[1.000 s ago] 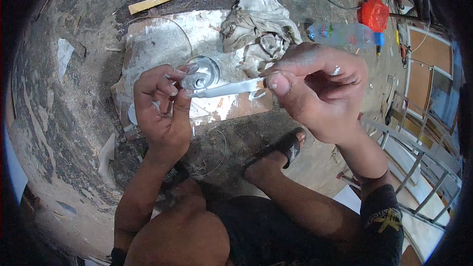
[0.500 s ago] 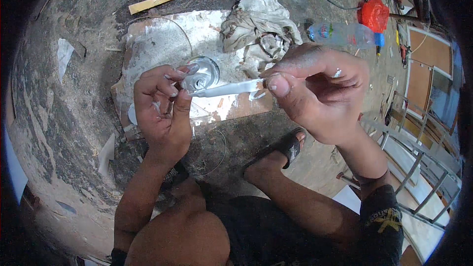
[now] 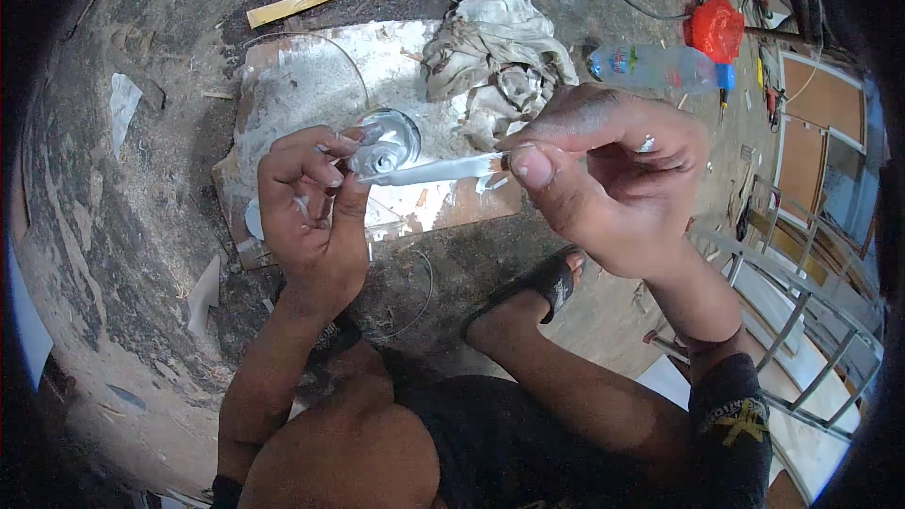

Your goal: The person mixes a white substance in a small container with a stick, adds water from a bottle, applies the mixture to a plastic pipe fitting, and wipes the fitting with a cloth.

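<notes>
While right hand (image 3: pixel 630 184) pinches white strip (image 3: pixel 434 171), left hand (image 3: pixel 306 212) curled, hold unclear | smeared board (image 3: pixel 302 85) | stained floor (image 3: pixel 184 14)

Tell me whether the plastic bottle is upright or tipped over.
Tipped over: the plastic bottle lies on its side on the floor, its body stretched sideways to its blue cap.
</notes>
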### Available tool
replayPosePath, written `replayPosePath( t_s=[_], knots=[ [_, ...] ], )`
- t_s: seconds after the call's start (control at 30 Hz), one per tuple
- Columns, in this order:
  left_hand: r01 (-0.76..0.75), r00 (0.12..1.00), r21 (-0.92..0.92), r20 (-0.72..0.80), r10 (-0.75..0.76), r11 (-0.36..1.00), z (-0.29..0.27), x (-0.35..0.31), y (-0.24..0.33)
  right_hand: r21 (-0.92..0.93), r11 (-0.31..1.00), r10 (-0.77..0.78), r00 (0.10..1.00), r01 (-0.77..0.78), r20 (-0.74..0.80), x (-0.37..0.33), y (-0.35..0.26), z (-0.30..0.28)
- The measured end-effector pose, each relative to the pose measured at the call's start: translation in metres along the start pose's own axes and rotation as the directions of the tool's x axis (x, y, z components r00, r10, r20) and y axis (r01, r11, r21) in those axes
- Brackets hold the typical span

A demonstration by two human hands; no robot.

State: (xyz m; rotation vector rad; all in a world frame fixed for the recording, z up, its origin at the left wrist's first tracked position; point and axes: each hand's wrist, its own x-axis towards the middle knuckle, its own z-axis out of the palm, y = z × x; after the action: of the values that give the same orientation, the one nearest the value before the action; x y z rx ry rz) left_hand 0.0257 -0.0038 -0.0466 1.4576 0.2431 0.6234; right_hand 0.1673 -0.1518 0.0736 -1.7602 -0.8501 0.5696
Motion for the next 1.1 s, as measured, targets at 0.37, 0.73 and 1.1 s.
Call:
replayPosePath(
  t_s=[0.37, 0.73, 1.1],
  knots=[
    [0.045, 0.999, 0.002, -0.016, -0.045, 0.999, -0.001, -0.001, 0.001, -0.112, 0.988, -0.100, 0.994, 0.105, 0.052, 0.004, -0.001, -0.002],
    [-0.001, 1.000, -0.009, 0.008, 0.001, 1.000, -0.002, 0.001, -0.001, -0.305, 0.911, -0.235, 0.958, 0.276, 0.166, 0.012, -0.006, -0.003],
    [-0.021, 1.000, -0.019, -0.005, 0.021, 1.000, -0.002, 0.000, -0.003, -0.356, 0.842, -0.395, 0.913, 0.405, 0.106, 0.008, 0.012, 0.006]
  ],
)
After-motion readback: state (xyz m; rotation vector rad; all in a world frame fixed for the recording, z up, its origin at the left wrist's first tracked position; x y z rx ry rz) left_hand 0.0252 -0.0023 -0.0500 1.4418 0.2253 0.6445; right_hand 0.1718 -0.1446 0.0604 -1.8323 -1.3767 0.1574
